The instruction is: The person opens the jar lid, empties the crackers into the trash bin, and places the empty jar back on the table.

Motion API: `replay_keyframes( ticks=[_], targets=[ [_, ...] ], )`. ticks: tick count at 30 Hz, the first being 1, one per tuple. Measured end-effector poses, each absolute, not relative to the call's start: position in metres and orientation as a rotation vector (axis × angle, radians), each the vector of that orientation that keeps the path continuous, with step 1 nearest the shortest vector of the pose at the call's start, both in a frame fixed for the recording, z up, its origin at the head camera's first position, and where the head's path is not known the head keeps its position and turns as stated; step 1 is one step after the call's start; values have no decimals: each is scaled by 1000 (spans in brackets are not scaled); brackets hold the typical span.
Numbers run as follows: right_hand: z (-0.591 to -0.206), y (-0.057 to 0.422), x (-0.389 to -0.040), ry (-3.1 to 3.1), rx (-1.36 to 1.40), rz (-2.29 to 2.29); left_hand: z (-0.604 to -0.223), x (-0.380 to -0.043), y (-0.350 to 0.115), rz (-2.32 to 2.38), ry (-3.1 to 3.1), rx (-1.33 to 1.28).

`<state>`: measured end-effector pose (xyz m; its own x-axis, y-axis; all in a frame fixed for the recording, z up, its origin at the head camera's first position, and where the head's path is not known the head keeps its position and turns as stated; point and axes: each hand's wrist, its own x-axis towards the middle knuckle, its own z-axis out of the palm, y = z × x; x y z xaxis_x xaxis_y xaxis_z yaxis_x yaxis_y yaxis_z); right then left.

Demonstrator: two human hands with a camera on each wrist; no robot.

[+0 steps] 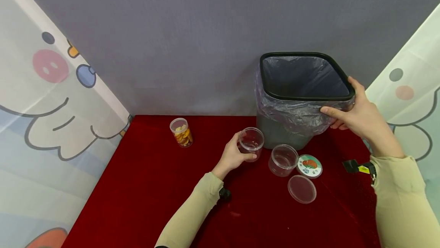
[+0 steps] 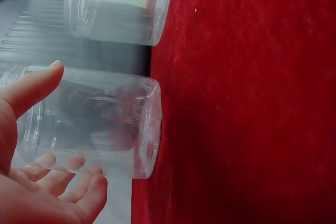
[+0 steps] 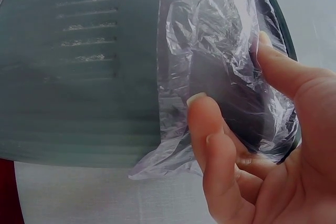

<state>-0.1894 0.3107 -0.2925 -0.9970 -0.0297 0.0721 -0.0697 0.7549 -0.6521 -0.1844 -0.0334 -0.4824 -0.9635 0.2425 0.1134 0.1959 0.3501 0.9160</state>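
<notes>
Holding a clear cylindrical plastic jar [image 1: 252,144] beside a grey plastic bin [image 1: 275,134].
Left hand [image 1: 232,154] encircles the lidless jar; right hand [image 1: 364,120] grips the bin's black rim [image 1: 306,98]. Lining and uncapping appear done; remainder unclear.

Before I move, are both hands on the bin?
No, the right hand grips the bin, while the left hand is around a clear jar.

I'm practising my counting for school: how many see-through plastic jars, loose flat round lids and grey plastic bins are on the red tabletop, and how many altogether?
Clear cylindrical plastic jars: 3
Loose flat round lids: 2
Black-rimmed grey plastic bin: 1
Total: 6
</notes>
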Motion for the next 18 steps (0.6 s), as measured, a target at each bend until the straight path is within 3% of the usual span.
replay_keyframes(
  ticks=[18],
  targets=[
    [-292, 312, -187, -2884, 70, 1081, -490, -187, -52, 1798, 2451, 418]
  ],
)
